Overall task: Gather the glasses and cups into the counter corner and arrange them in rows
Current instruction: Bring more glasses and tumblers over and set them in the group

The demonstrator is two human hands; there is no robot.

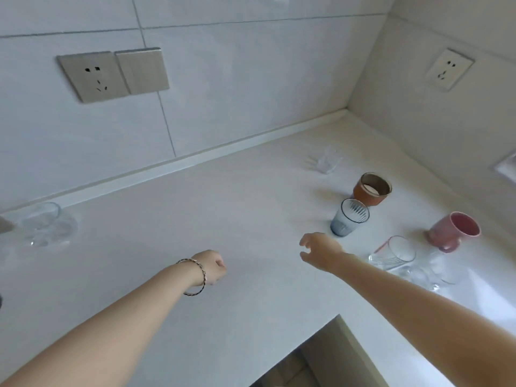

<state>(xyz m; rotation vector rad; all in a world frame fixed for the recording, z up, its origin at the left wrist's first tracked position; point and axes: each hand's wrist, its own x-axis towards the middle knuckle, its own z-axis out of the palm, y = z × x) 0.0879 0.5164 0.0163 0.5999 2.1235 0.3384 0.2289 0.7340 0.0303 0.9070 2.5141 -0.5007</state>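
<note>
The left hand (212,268) is curling inward, hiding its fingers. A grey object (5,225) is running off the left edge, unidentifiable. The far clear glass (329,161) is blurring into the counter (223,219).

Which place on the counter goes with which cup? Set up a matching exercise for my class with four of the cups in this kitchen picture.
Column A
1. pink mug
2. orange cup
3. blue-grey glass
4. clear glass bowl-shaped cup

Column B
a. far left, near the back wall, apart from the others
b. just in front of the orange cup, nearest the right hand
c. furthest right, close to the side wall
d. right behind the blue-grey glass, with a dark band round its rim

Pairs: 1-c, 2-d, 3-b, 4-a
</note>
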